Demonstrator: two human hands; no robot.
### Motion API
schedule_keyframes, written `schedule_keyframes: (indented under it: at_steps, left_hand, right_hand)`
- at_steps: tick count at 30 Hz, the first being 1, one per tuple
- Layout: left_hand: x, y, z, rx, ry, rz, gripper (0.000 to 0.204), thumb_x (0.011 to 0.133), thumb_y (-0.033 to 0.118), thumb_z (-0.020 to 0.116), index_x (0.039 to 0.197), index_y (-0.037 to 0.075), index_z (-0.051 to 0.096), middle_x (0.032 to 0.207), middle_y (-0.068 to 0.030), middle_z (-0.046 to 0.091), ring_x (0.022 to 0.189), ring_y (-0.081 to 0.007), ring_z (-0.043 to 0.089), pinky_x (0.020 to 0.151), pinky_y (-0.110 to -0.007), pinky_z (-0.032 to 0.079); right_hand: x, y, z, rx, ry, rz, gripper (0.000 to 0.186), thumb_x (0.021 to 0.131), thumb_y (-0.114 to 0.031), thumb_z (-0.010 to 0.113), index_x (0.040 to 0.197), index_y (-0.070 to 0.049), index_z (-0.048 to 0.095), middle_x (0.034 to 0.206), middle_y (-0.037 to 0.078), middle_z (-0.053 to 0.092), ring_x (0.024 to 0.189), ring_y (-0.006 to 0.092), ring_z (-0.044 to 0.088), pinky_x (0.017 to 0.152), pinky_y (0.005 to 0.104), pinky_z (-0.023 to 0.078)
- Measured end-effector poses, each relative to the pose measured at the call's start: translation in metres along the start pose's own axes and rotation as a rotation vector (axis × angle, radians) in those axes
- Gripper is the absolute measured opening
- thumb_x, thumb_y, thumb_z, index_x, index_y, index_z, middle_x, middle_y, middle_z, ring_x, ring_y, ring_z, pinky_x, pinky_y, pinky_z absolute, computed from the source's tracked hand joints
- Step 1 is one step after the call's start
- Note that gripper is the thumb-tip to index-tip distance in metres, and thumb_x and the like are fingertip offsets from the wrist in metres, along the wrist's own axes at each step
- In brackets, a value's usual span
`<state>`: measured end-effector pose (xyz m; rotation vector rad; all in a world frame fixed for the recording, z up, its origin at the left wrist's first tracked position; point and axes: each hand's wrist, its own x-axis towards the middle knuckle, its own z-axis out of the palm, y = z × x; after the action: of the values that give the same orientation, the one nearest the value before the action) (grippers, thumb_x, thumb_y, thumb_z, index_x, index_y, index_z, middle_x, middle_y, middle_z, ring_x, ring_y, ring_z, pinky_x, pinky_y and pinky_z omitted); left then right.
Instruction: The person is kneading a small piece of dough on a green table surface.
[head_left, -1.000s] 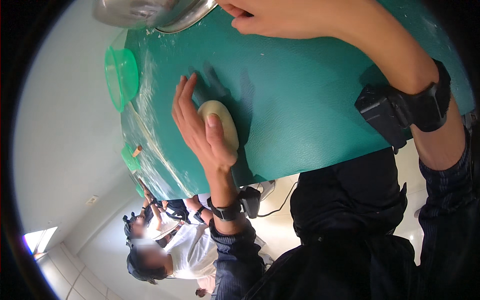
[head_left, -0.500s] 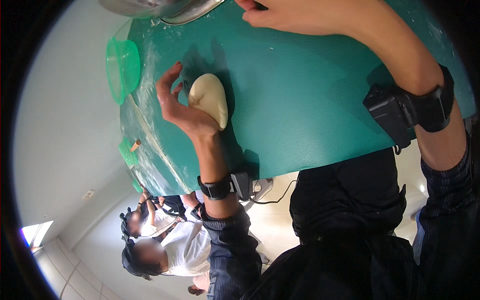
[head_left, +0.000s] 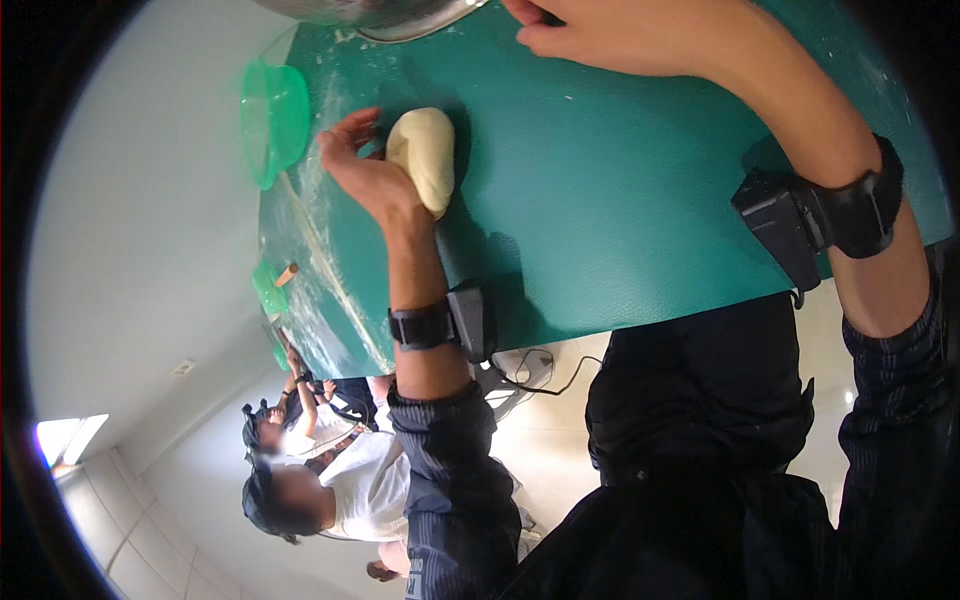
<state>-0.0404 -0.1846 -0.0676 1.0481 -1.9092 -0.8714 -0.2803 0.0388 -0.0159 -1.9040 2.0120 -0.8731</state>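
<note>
A smooth, pale lump of dough (head_left: 425,150) rests on the green mat (head_left: 600,220), rounded at its far end and narrower near me. The heel of my left hand (head_left: 365,172) touches its left side. That hand's fingers are loosely bent and apart, pointing away from the dough. At the upper edge, my right hand (head_left: 575,35) hovers over the mat, well to the right of the dough. Its thumb and part of a finger show with a dark gap between them; the other fingers are cut off or hidden.
A metal bowl (head_left: 400,15) stands at the far edge. Green plastic basins (head_left: 275,125) and a wooden handle (head_left: 287,274) are at the left, beside a flour-dusted strip. People in white shirts (head_left: 370,490) work at the table's left end. A black cable (head_left: 560,388) hangs below.
My left hand and the dough have moved farther away across the mat, and the dough looks rolled and more elongated. The view has shifted slightly; my right hand stays near the top.
</note>
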Motion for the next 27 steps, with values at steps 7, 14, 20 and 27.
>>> schedule_keyframes:
  at_steps: [7, 14, 20, 27]
  left_hand:
    - [-0.007, -0.006, -0.054, -0.853, -0.2, -0.248, 0.071, 0.11, 0.059, 0.027, 0.109, 0.002, 0.069, 0.104, -0.0168, 0.073, 0.098, -0.0294, 0.063, 0.097, -0.044, 0.049]
    - [-0.091, 0.029, -0.044, 0.168, -0.359, 0.077, 0.066, 0.112, 0.052, 0.049, 0.152, 0.0, 0.053, 0.141, -0.02, 0.064, 0.143, -0.0305, 0.054, 0.122, -0.047, 0.041]
    - [-0.116, 0.038, -0.061, 0.135, -0.29, 0.19, 0.069, 0.092, 0.005, 0.087, 0.152, 0.0, 0.051, 0.147, -0.0179, 0.064, 0.128, -0.0281, 0.067, 0.112, -0.039, 0.053]
    - [-0.166, 0.056, -0.162, 0.373, -0.185, 0.111, 0.049, 0.089, 0.012, 0.088, 0.131, -0.002, 0.068, 0.147, -0.0214, 0.068, 0.131, -0.0298, 0.067, 0.109, -0.043, 0.055]
  right_hand:
    - [0.008, 0.013, 0.019, 0.075, 0.045, 0.114, 0.027, 0.093, -0.019, 0.063, 0.087, 0.005, 0.074, 0.09, 0.029, 0.075, 0.089, 0.0445, 0.076, 0.083, 0.0551, 0.058]
    - [0.006, 0.021, 0.019, 0.05, 0.021, 0.096, 0.032, 0.093, -0.02, 0.063, 0.098, 0.008, 0.078, 0.099, 0.031, 0.077, 0.097, 0.0454, 0.077, 0.09, 0.0548, 0.059]
    - [-0.001, 0.028, 0.014, 0.08, -0.005, 0.091, 0.032, 0.094, -0.019, 0.062, 0.097, 0.008, 0.079, 0.1, 0.032, 0.077, 0.098, 0.045, 0.077, 0.092, 0.0533, 0.059]
    - [0.006, 0.024, 0.02, 0.05, 0.019, 0.081, 0.031, 0.093, -0.019, 0.062, 0.094, 0.008, 0.078, 0.096, 0.031, 0.077, 0.096, 0.044, 0.076, 0.09, 0.0537, 0.059]
